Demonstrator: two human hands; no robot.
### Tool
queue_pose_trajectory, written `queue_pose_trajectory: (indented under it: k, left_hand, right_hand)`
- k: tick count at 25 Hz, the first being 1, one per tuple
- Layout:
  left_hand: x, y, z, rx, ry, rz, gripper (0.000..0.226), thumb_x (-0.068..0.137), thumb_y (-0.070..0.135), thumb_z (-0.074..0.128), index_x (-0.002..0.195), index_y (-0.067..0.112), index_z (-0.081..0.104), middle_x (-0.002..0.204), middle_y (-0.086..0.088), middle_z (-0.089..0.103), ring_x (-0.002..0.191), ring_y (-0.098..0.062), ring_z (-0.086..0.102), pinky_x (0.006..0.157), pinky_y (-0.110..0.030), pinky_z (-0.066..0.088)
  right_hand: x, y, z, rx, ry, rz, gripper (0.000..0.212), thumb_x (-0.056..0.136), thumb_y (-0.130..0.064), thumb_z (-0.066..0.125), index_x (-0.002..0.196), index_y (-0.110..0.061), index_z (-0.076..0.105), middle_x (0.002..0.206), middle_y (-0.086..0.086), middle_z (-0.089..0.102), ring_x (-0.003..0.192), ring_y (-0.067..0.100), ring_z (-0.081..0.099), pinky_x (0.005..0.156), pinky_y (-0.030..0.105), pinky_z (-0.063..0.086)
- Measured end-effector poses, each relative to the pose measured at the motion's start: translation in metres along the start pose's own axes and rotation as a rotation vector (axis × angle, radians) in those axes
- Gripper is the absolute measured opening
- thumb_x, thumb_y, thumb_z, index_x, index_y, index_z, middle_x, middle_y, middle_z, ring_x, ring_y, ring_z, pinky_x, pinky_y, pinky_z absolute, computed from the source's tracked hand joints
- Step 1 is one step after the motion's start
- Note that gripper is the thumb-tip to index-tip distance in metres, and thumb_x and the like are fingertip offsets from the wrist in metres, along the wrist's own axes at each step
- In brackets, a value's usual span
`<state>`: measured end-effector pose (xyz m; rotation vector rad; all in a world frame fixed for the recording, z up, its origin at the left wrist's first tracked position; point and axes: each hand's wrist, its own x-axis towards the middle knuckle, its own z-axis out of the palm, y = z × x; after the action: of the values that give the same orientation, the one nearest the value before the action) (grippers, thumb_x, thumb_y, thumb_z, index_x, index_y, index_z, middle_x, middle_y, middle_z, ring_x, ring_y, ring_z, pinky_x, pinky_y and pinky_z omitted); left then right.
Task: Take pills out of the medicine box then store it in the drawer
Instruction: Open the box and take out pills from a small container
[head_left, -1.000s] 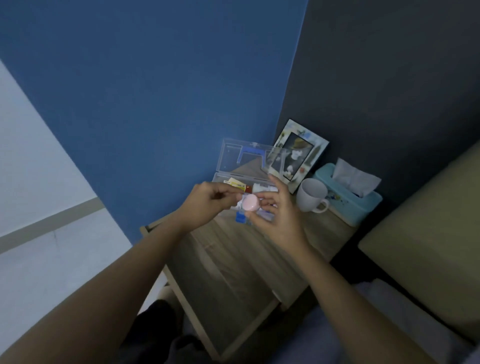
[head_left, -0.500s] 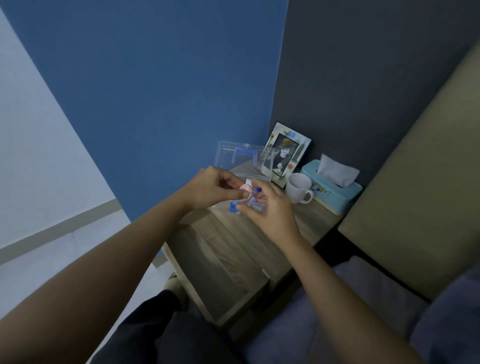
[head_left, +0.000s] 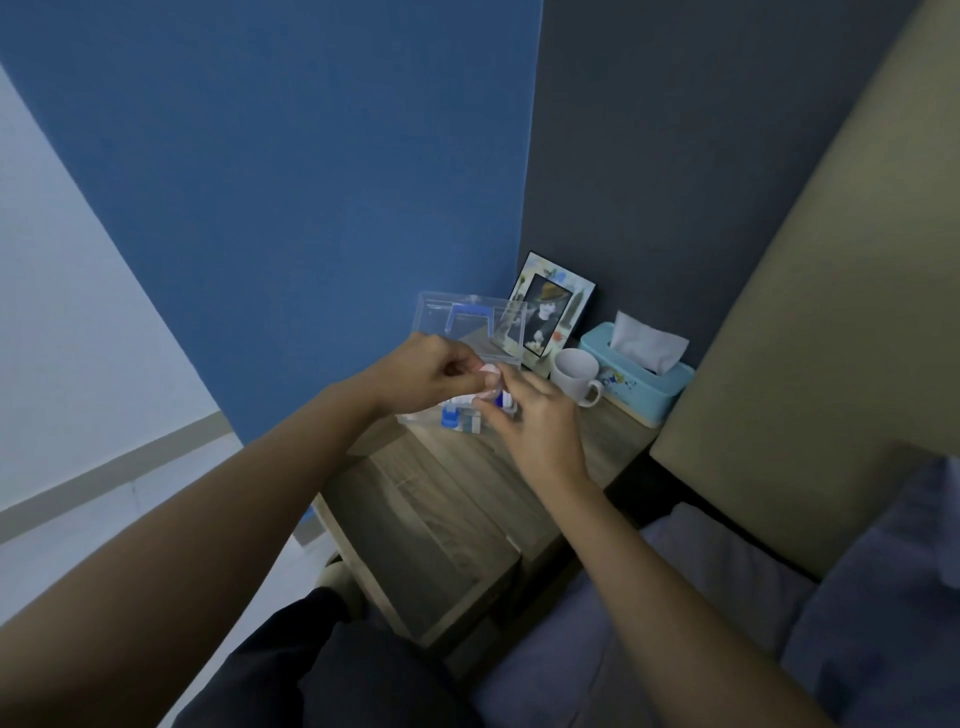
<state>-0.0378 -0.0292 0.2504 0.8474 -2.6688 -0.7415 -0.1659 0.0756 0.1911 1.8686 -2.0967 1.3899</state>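
A clear plastic medicine box (head_left: 460, 418) with blue latches sits on the wooden nightstand (head_left: 436, 509). Its lid (head_left: 470, 325), which has a blue handle, stands open against the blue wall. Just above the box, both hands meet on a small round pink pill case (head_left: 488, 371). My left hand (head_left: 428, 374) pinches the case from the left. My right hand (head_left: 537, 423) holds it from below and the right with thumb and fingertips. The hands hide most of the box's contents.
A photo frame (head_left: 550, 312), a white mug (head_left: 574, 375) and a teal tissue box (head_left: 639, 379) stand at the back of the nightstand. A beige headboard (head_left: 810, 322) and purple bedding (head_left: 727, 597) lie to the right. My dark-trousered leg (head_left: 332, 660) is below.
The camera view has shifted, showing more of the bed. Both hands have stayed on the pink case and moved closer to the open box.
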Motion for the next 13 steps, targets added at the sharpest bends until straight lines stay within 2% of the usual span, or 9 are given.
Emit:
queue_pose_trajectory:
  k: [3, 6, 8, 10, 13]
  left_hand:
    - [0.0018, 0.0013, 0.0008, 0.033, -0.003, -0.023, 0.042, 0.089, 0.044, 0.055, 0.095, 0.007, 0.072, 0.078, -0.006, 0.069, 0.072, -0.014, 0.061, 0.069, -0.021, 0.044]
    - [-0.0001, 0.0047, -0.0021, -0.143, -0.023, -0.031, 0.034, 0.081, 0.039, 0.068, 0.104, 0.012, 0.069, 0.094, -0.003, 0.073, 0.087, -0.013, 0.067, 0.080, -0.021, 0.050]
    - [0.0012, 0.0061, -0.0021, -0.124, -0.001, -0.025, 0.032, 0.080, 0.040, 0.070, 0.096, 0.012, 0.069, 0.090, -0.004, 0.073, 0.085, -0.014, 0.067, 0.078, -0.025, 0.050]
    - [0.0017, 0.0074, -0.0025, -0.103, 0.015, -0.029, 0.031, 0.080, 0.042, 0.068, 0.093, 0.014, 0.068, 0.087, -0.002, 0.072, 0.082, -0.013, 0.065, 0.075, -0.023, 0.050]
    - [0.0016, 0.0101, -0.0047, -0.270, -0.003, -0.031, 0.027, 0.078, 0.034, 0.073, 0.098, 0.016, 0.067, 0.087, 0.001, 0.071, 0.081, -0.008, 0.065, 0.069, -0.009, 0.049]
  right_hand:
    - [-0.0031, -0.0014, 0.0009, 0.005, 0.054, 0.027, 0.043, 0.082, -0.026, 0.070, 0.120, -0.007, 0.062, 0.106, 0.013, 0.070, 0.096, 0.027, 0.065, 0.079, 0.041, 0.054]
    - [-0.0024, -0.0020, -0.0022, -0.005, 0.070, 0.043, 0.044, 0.082, -0.026, 0.069, 0.122, -0.009, 0.061, 0.107, 0.010, 0.070, 0.096, 0.025, 0.065, 0.080, 0.039, 0.054]
    - [-0.0030, -0.0031, -0.0038, 0.016, 0.094, 0.052, 0.046, 0.081, -0.027, 0.071, 0.122, -0.009, 0.061, 0.106, 0.011, 0.071, 0.096, 0.024, 0.066, 0.081, 0.039, 0.054]
    - [-0.0040, -0.0044, -0.0048, 0.045, 0.109, 0.062, 0.047, 0.079, -0.029, 0.073, 0.120, -0.008, 0.063, 0.105, 0.011, 0.072, 0.095, 0.024, 0.067, 0.082, 0.040, 0.054]
    - [-0.0045, -0.0049, -0.0053, 0.050, 0.117, 0.084, 0.047, 0.078, -0.031, 0.073, 0.119, -0.010, 0.064, 0.101, 0.010, 0.073, 0.089, 0.022, 0.067, 0.078, 0.040, 0.055]
